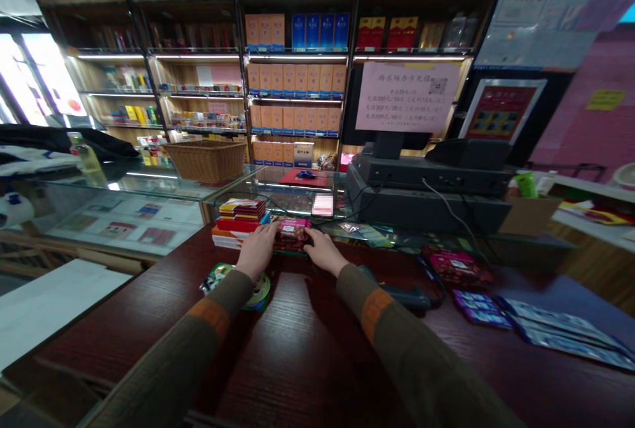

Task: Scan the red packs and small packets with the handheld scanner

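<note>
Dark red with a pink band and pale label, the glossy packet [292,235] lies toward the far side of the brown table [292,342], left hand [256,251] and right hand [325,251] touching its sides; whether they clamp it, I cannot tell.

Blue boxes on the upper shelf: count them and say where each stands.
4, left to right: the first blue box beside the orange boxes, then the second, third and fourth, nearest the red-and-gold boxes. Others may be hidden behind.
</note>
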Demonstrator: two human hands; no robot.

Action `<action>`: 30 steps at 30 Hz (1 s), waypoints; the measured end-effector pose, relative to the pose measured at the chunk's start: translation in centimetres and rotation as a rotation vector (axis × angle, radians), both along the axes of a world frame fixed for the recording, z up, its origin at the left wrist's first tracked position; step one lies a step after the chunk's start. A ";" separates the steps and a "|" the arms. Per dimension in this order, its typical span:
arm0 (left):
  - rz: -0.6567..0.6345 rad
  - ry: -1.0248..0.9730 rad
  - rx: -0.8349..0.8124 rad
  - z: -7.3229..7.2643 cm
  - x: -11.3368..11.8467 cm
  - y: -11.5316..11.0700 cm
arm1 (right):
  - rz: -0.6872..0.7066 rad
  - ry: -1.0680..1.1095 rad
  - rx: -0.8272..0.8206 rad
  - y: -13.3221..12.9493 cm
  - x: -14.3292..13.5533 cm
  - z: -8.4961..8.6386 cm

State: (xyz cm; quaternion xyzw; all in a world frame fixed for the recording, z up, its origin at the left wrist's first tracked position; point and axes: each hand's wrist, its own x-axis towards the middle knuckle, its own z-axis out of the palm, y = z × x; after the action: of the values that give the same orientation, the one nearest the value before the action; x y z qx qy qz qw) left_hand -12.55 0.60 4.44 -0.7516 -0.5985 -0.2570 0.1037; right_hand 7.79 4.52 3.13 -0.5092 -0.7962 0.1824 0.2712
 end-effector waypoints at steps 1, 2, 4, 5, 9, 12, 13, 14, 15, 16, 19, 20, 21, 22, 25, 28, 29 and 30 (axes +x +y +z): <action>0.004 0.012 0.001 0.0 0.0 0.0 | -0.001 0.008 0.005 0.0 0.0 0.0; 0.006 0.022 0.005 0.0 0.0 0.0 | -0.003 0.014 0.009 -0.1 0.1 0.1; -0.001 0.033 0.017 0.0 0.0 -0.1 | 0.000 0.025 0.017 -0.2 0.2 0.3; -0.005 0.032 0.025 0.0 0.0 -0.1 | 0.008 0.030 0.024 -0.3 0.3 0.5; -0.003 0.011 0.047 0.2 0.2 -0.4 | 0.046 0.054 0.049 -0.9 0.8 1.2; -0.013 -0.001 0.057 0.5 0.5 -0.8 | 0.030 0.061 0.052 -1.3 1.2 1.6; -0.019 -0.008 0.060 0.6 0.6 -0.9 | 0.025 0.060 0.053 -1.4 1.4 1.7; -0.029 -0.014 0.065 0.7 0.8 -1.0 | 0.022 0.059 0.053 -1.5 1.6 1.7; -0.038 -0.019 0.071 0.8 0.9 -1.0 | 0.019 0.059 0.052 -1.6 1.8 1.8; -0.048 -0.022 0.075 0.8 1.1 -1.1 | 0.011 0.061 0.050 -1.7 2.0 1.8; -0.065 -0.019 0.083 1.0 1.8 -1.2 | -0.019 0.067 0.034 -1.9 2.9 1.8; -0.064 -0.012 0.082 1.0 2.1 -1.2 | -0.028 0.066 0.031 -1.9 3.2 1.8; -0.062 0.000 0.080 1.0 2.4 -1.2 | -0.035 0.064 0.031 -2.0 3.6 1.8; -0.060 0.017 0.078 1.1 2.8 -1.2 | -0.042 0.063 0.031 -2.0 4.0 1.8; -0.071 0.056 0.070 1.3 3.9 -1.2 | -0.059 0.073 0.038 -2.2 5.3 1.8; -0.103 0.050 0.071 1.6 5.4 -1.3 | -0.069 0.088 0.047 -2.6 6.8 1.9; -0.112 0.049 0.071 1.6 5.9 -1.3 | -0.072 0.092 0.051 -2.7 7.4 1.9; -0.118 0.051 0.068 1.7 6.4 -1.4 | -0.076 0.097 0.055 -2.8 8.0 1.9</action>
State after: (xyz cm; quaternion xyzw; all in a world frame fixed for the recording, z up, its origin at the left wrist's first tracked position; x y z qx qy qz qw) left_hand -6.13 -0.78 6.12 -0.7879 -0.5413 -0.2637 0.1289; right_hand 15.83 1.68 5.00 -0.5218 -0.7669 0.1745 0.3303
